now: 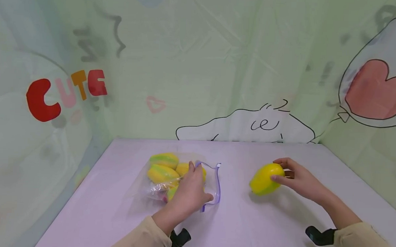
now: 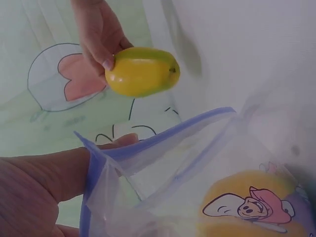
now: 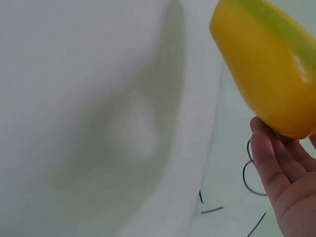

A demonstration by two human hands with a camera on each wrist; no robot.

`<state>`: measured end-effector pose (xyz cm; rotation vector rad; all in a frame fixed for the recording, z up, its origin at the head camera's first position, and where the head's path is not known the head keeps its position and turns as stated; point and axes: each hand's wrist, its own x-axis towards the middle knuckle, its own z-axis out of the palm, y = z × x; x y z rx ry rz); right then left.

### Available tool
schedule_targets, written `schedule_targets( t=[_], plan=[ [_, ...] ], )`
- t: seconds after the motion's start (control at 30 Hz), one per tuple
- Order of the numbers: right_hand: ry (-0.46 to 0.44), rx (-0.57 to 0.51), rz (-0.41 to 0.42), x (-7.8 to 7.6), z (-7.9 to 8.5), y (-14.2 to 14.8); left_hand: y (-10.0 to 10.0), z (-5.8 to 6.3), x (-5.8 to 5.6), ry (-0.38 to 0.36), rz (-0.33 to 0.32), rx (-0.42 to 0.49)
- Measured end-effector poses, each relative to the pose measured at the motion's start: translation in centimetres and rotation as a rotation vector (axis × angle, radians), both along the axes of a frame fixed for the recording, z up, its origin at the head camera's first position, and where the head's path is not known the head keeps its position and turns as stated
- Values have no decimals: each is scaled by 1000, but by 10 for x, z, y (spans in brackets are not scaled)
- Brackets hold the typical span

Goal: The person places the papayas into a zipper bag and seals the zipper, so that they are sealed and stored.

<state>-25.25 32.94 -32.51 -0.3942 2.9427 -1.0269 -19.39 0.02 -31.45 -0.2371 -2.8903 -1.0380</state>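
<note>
My right hand (image 1: 300,179) grips a glossy yellow-green toy papaya (image 1: 264,179) by one end, thumb on the near side and fingers behind. It hangs above the table, casting a shadow beneath; the right wrist view shows fingertips (image 3: 264,136) against its yellow skin. To the left, my left hand (image 1: 190,192) rests at the mouth of a clear zip bag (image 1: 218,182), thumb and fingers spread apart. The bag's purple-edged mouth gapes, facing right. Several similar papayas (image 1: 163,174) lie inside, some partly hidden by the hand. A cartoon print (image 2: 252,210) shows on the film.
Both hands work over a pale lilac table (image 1: 240,226). Patterned curtains with a heart balloon (image 1: 372,93) and coloured letters (image 1: 43,100) surround its back and sides. Black wrist mounts (image 1: 320,236) stick out below the sleeves.
</note>
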Motion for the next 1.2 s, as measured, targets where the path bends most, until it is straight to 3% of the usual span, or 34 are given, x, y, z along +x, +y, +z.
schedule_targets(
  t=[0.13,0.43,0.63,0.87,1.2],
  plan=[
    [31,-18,16,4,-1,-19,-3,4,-2,39,-1,26],
    [71,-151,60,11,4,-55,-9,22,-11,-20,39,100],
    [65,-169,72,9,7,-78,-10,30,-15,-54,56,126],
    [27,-184,107,5,0,-100,-4,27,-12,-73,54,172],
    [21,-171,134,4,-10,-121,1,17,-10,-49,50,95]
  ],
)
